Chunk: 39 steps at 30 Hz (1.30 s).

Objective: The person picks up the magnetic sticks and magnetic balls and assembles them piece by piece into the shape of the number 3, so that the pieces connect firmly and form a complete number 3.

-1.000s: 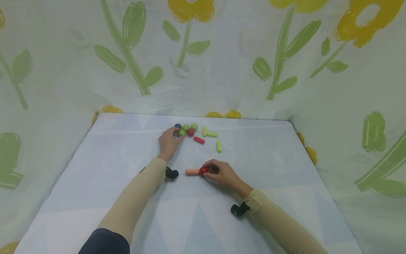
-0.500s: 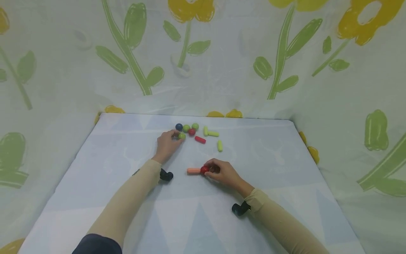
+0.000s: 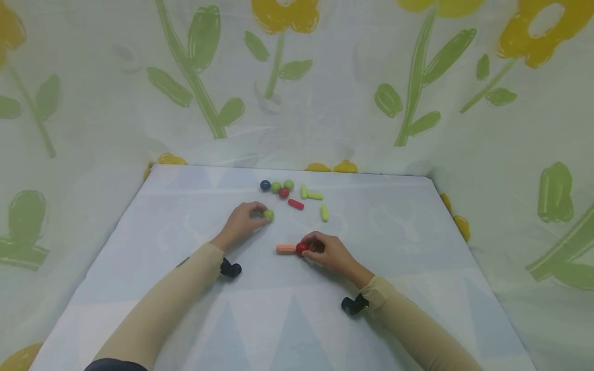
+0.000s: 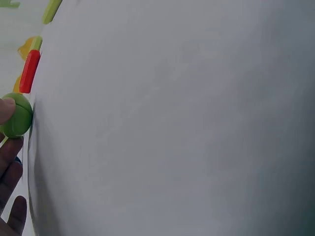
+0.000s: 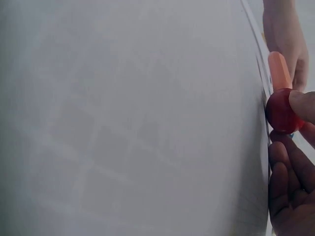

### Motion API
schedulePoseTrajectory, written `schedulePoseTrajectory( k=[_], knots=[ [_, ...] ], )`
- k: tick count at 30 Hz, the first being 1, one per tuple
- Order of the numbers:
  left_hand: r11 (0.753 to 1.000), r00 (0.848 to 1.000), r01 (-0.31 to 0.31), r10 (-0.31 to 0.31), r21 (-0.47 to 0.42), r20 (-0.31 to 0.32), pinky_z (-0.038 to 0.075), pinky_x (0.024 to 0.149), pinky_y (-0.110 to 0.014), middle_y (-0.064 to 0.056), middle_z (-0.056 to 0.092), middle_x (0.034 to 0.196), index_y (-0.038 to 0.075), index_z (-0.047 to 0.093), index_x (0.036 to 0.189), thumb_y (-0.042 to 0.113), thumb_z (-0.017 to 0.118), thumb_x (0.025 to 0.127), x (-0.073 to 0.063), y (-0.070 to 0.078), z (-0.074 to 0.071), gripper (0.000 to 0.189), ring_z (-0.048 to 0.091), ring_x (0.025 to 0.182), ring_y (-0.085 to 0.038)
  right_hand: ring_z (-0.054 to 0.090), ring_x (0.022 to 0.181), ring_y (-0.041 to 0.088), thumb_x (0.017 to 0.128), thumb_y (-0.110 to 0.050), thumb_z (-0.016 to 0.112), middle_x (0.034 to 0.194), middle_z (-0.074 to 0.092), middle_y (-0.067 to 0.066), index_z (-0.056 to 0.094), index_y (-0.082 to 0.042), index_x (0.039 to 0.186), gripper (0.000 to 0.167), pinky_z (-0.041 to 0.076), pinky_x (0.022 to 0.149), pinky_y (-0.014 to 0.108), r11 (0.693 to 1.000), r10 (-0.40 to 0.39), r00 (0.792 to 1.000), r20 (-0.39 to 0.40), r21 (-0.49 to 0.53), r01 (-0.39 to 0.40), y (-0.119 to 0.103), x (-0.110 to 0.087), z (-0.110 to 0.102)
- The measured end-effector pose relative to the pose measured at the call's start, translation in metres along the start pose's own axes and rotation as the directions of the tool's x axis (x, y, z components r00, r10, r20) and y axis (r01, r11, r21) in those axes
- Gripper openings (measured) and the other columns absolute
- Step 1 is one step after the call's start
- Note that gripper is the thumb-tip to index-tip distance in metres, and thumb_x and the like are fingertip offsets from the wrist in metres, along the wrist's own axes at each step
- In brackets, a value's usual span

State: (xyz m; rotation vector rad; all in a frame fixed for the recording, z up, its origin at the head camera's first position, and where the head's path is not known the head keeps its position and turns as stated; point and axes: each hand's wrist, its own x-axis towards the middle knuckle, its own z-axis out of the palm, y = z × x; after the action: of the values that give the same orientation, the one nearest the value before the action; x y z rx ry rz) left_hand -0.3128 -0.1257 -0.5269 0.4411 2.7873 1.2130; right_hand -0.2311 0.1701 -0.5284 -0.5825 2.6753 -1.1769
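My left hand (image 3: 244, 222) pinches a green ball (image 3: 268, 214) between thumb and fingers, over the middle-left of the table. In the left wrist view a groove runs across this green ball (image 4: 18, 116). Nearer the front, my right hand (image 3: 327, 252) pinches a dark red ball (image 3: 302, 248). An orange stick (image 3: 285, 249) extends leftward from that red ball, end to end with it. From the right wrist, the orange stick (image 5: 279, 70) rises behind the red ball (image 5: 282, 111), whose near side the thumb partly covers.
Behind the hands lie a dark blue ball (image 3: 265, 185), two green balls (image 3: 276, 187) and another red ball (image 3: 284, 193). To their right are a red stick (image 3: 296, 204) and several yellow-green sticks (image 3: 324, 213). A flower-printed curtain (image 3: 339, 103) surrounds the table (image 3: 394, 232).
My left hand has drawn the green ball away from the group of balls, toward the front of the table. My right hand keeps its hold on the red ball, nearly still.
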Motion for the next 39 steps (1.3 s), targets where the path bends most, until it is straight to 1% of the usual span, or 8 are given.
schedulePoseTrajectory(
  k=[5,9,14,17,21,24,33,39],
  knots=[
    [1.0,0.999,-0.016,0.016,-0.009,0.031,0.038,0.111,-0.048,-0.002,0.07,0.113,0.011,0.07,0.12,0.029,0.078,0.09,-0.015,-0.001,0.0,0.035,0.057,0.121,-0.027,0.058,0.084,0.009,0.092,-0.022,0.078,0.094,0.066,-0.008,0.069,-0.015,0.117,0.027,0.051,0.073,0.024,1.0,-0.021,1.0,0.003,-0.005,0.021,0.001,0.0,0.0],
    [0.999,0.997,-0.04,0.04,-0.001,0.068,0.038,0.112,-0.048,-0.001,0.07,0.115,0.012,0.07,0.12,0.03,0.079,0.089,-0.022,-0.002,0.002,0.036,0.057,0.122,-0.026,0.058,0.084,0.009,0.091,-0.022,0.078,0.095,0.066,-0.009,0.069,-0.016,0.117,0.028,0.051,0.073,0.023,1.0,-0.002,1.0,0.001,-0.006,0.002,0.0,0.001,0.0],
    [0.999,0.993,-0.036,0.034,0.01,0.111,0.04,0.112,-0.047,0.002,0.069,0.114,0.015,0.071,0.119,0.03,0.081,0.088,-0.031,-0.002,0.003,0.036,0.058,0.121,-0.024,0.059,0.085,0.01,0.092,-0.022,0.078,0.097,0.067,-0.008,0.069,-0.014,0.117,0.028,0.051,0.074,0.024,1.0,0.001,1.0,0.004,-0.011,-0.001,-0.001,0.001,0.001],
    [0.998,0.989,-0.057,0.056,0.0,0.138,0.041,0.11,-0.048,0.003,0.069,0.112,0.015,0.071,0.116,0.027,0.081,0.088,-0.036,-0.001,0.002,0.033,0.058,0.119,-0.023,0.059,0.086,0.01,0.092,-0.022,0.078,0.097,0.067,-0.008,0.069,-0.014,0.117,0.028,0.051,0.075,0.024,1.0,0.002,1.0,0.002,-0.012,-0.002,0.0,0.001,0.001],
    [0.993,0.979,-0.115,0.115,-0.012,0.167,0.043,0.107,-0.048,0.004,0.069,0.11,0.015,0.071,0.113,0.024,0.082,0.086,-0.042,0.0,0.003,0.03,0.059,0.115,-0.022,0.059,0.086,0.01,0.091,-0.022,0.078,0.096,0.066,-0.008,0.069,-0.016,0.116,0.028,0.051,0.075,0.024,1.0,0.012,1.0,-0.004,-0.011,-0.013,0.001,0.0,0.0],
    [0.989,0.974,-0.146,0.146,-0.016,0.171,0.044,0.106,-0.047,0.004,0.07,0.109,0.015,0.071,0.112,0.023,0.082,0.085,-0.046,0.0,0.005,0.03,0.061,0.112,-0.021,0.058,0.085,0.01,0.091,-0.022,0.078,0.096,0.066,-0.008,0.069,-0.016,0.116,0.028,0.051,0.074,0.024,1.0,0.014,1.0,-0.007,-0.005,-0.014,0.0,-0.001,-0.001],
    [0.983,0.97,-0.181,0.185,-0.038,0.157,0.045,0.104,-0.048,0.004,0.07,0.108,0.014,0.072,0.112,0.021,0.083,0.084,-0.058,0.004,0.005,0.03,0.062,0.111,-0.021,0.058,0.086,0.011,0.092,-0.022,0.078,0.096,0.066,-0.007,0.069,-0.015,0.117,0.028,0.05,0.075,0.024,1.0,0.01,1.0,0.002,0.003,-0.01,-0.002,-0.001,0.0],
    [0.984,0.97,-0.172,0.179,-0.051,0.163,0.045,0.105,-0.045,0.005,0.07,0.109,0.014,0.072,0.112,0.018,0.083,0.085,-0.061,0.005,0.007,0.03,0.061,0.111,-0.019,0.058,0.085,0.011,0.092,-0.022,0.077,0.096,0.066,-0.007,0.069,-0.015,0.117,0.027,0.05,0.074,0.024,1.0,-0.005,1.0,0.001,0.003,0.005,-0.005,-0.001,-0.002]
  ],
)
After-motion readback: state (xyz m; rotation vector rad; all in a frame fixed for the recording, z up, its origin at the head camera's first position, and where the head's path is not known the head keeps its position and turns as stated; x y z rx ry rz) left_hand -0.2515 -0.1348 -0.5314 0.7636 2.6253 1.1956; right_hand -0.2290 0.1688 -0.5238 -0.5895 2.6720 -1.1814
